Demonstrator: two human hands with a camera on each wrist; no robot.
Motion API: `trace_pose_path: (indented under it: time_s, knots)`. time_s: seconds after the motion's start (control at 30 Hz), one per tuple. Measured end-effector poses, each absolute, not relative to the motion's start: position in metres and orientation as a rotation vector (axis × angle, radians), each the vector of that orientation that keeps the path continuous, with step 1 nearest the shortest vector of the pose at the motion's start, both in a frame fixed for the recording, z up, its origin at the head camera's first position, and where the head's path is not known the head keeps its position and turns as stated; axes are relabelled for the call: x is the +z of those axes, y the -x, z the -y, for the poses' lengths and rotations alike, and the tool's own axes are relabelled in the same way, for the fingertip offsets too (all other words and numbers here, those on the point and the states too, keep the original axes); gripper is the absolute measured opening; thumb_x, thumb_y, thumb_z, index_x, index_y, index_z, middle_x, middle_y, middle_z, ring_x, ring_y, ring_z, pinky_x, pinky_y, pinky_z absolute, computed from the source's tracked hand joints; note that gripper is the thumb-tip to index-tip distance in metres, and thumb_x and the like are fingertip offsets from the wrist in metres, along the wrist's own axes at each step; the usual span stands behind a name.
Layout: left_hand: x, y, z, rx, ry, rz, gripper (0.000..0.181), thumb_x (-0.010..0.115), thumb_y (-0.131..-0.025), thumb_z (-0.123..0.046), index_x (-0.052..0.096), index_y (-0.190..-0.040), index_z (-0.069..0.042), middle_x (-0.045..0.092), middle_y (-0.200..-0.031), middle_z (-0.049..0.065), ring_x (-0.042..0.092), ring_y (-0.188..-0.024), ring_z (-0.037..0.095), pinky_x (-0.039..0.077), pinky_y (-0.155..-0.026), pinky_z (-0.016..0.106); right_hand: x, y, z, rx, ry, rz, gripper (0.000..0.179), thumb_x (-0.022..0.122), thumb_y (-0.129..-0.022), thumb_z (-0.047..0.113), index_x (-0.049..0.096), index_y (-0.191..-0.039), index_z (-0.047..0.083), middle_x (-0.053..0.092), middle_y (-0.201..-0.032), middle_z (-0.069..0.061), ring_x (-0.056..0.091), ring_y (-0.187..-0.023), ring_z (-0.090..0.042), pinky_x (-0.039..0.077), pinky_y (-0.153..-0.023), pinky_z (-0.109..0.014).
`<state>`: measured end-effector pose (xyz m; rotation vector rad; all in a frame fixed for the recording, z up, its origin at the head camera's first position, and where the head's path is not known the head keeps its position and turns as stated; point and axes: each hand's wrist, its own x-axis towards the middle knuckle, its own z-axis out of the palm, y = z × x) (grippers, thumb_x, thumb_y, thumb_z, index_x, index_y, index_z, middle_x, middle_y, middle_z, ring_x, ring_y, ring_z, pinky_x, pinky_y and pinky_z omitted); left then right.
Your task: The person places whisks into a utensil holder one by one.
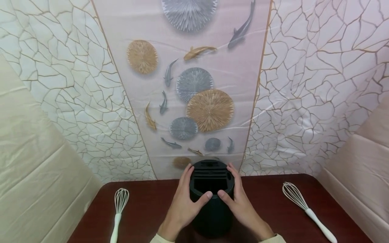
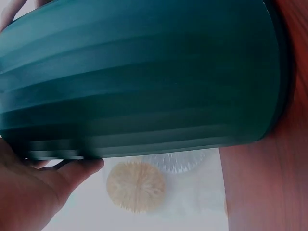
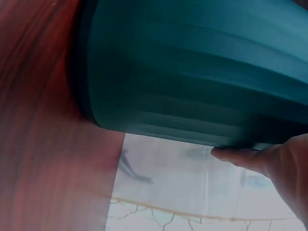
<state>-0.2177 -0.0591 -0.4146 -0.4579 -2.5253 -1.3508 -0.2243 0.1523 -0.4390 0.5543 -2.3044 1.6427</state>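
Container [image 1: 212,216], dark green and ribbed along its side, stands upright on the dark red-brown table [image 1: 146,206], at the middle, directly in front of the person. Its base meets the table top in both wrist views. Its top shows narrow parallel slots [image 1: 210,173] toward the far side and a larger dark opening [image 1: 209,185] toward the near side.

Left hand [image 1: 183,204] and right hand [image 1: 240,204] hold the container between them, one at each side near the top. Both thumbs lie at the near rim, tips apart; the fingers reach along the sides toward the far rim.

A white-handled whisk [image 1: 118,214] lies well apart to the left, wire head away from the person. A second whisk [image 1: 307,210] lies well apart to the right, set diagonally. Behind the table hangs a patterned cloth [image 1: 164,135] with fish and round motifs.
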Motion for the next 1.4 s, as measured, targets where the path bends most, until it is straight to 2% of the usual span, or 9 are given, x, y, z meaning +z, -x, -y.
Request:
trace_pose_path:
  time_s: [0.13,0.37,0.6,0.77,0.9,1.07,1.27,1.4]
  knots:
    - [-0.413,0.223,0.064,-1.323,0.448,2.54,0.091,0.064,-0.088,-0.063,0.022,-0.159,-0.025,0.011,-0.165,-0.007,0.027,-0.147,0.028,0.036,-0.107,0.062,-0.437,0.231,-0.147,1.631,-0.557,2.32,0.076,0.06,-0.1,0.027,0.011,-0.158,0.031,0.003,-0.165,0.008,0.006,-0.151,-0.031,0.018,-0.107,-0.073]
    - [-0.412,0.231,0.071,-1.258,0.455,2.543,0.092,0.061,-0.088,-0.066,0.021,-0.159,-0.023,0.016,-0.165,-0.004,0.028,-0.147,0.027,0.035,-0.107,0.062,-0.436,0.241,-0.141,1.607,-0.594,2.34,0.077,0.059,-0.1,0.03,0.008,-0.158,0.036,0.0,-0.167,0.004,0.004,-0.151,-0.032,0.016,-0.108,-0.073]
    - [-0.414,0.236,0.077,-1.211,0.486,2.558,0.09,0.06,-0.088,-0.067,0.023,-0.158,-0.024,0.017,-0.163,-0.01,0.031,-0.145,0.022,0.037,-0.108,0.057,-0.433,0.243,-0.145,1.417,-0.618,2.389,0.081,0.063,-0.098,0.031,0.008,-0.158,0.038,-0.001,-0.166,0.006,0.006,-0.151,-0.036,0.021,-0.105,-0.074]
    - [-0.414,0.234,0.077,-1.22,0.48,2.562,0.089,0.061,-0.088,-0.066,0.025,-0.158,-0.024,0.016,-0.163,-0.012,0.033,-0.144,0.022,0.038,-0.107,0.056,-0.425,0.24,-0.149,1.253,-0.646,2.426,0.076,0.067,-0.096,0.033,0.023,-0.157,0.03,0.012,-0.165,0.003,0.02,-0.148,-0.036,0.033,-0.104,-0.068]
    - [-0.415,0.234,0.077,-1.261,0.455,2.564,0.089,0.062,-0.088,-0.065,0.024,-0.158,-0.025,0.016,-0.163,-0.01,0.033,-0.144,0.023,0.038,-0.106,0.058,-0.424,0.241,-0.147,1.246,-0.667,2.436,0.069,0.069,-0.094,0.033,0.034,-0.153,0.022,0.021,-0.163,0.002,0.028,-0.146,-0.033,0.038,-0.104,-0.061]
    - [-0.417,0.232,0.076,-1.298,0.442,2.576,0.089,0.061,-0.088,-0.066,0.023,-0.158,-0.027,0.016,-0.164,-0.009,0.033,-0.144,0.026,0.038,-0.105,0.061,-0.426,0.239,-0.146,1.289,-0.629,2.433,0.069,0.07,-0.093,0.034,0.036,-0.152,0.022,0.022,-0.163,-0.001,0.027,-0.146,-0.033,0.036,-0.104,-0.064]
    - [-0.412,0.233,0.083,-1.274,0.481,2.59,0.09,0.062,-0.088,-0.065,0.024,-0.158,-0.024,0.016,-0.164,-0.005,0.032,-0.144,0.027,0.037,-0.106,0.061,-0.424,0.24,-0.144,1.312,-0.608,2.458,0.07,0.07,-0.093,0.038,0.036,-0.152,0.027,0.019,-0.164,0.001,0.024,-0.147,-0.034,0.034,-0.104,-0.066]
    - [-0.403,0.233,0.087,-1.265,0.504,2.601,0.09,0.064,-0.087,-0.065,0.024,-0.158,-0.026,0.016,-0.165,-0.004,0.03,-0.146,0.028,0.035,-0.107,0.062,-0.424,0.24,-0.144,1.332,-0.603,2.452,0.07,0.07,-0.093,0.038,0.035,-0.153,0.025,0.018,-0.164,0.003,0.021,-0.148,-0.033,0.031,-0.106,-0.068]
